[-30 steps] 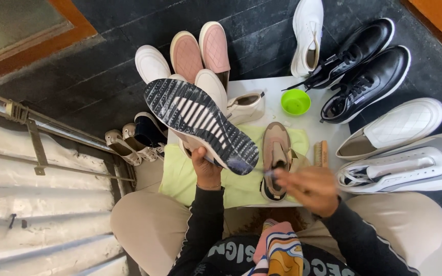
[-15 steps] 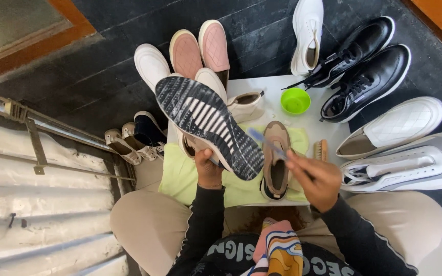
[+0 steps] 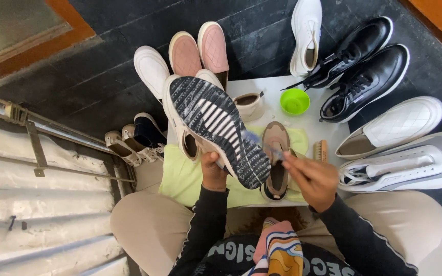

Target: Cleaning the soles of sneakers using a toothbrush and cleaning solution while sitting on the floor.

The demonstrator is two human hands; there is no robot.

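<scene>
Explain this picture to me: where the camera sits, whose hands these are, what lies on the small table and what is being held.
The camera sits on a person's head and looks straight down, so you see their own arms, knees and a low white table in front of them. There is no machine here, only two bare hands. The left hand holds a shoe tipped up, with its striped, dirty sole facing the camera. The right hand holds a small brush with its tip against that sole. On the table lie a yellow-green cloth, a brown shoe, a cup, a green bowl and a wooden brush. More shoes, white, pink and black, stand around on the dark floor.
</scene>
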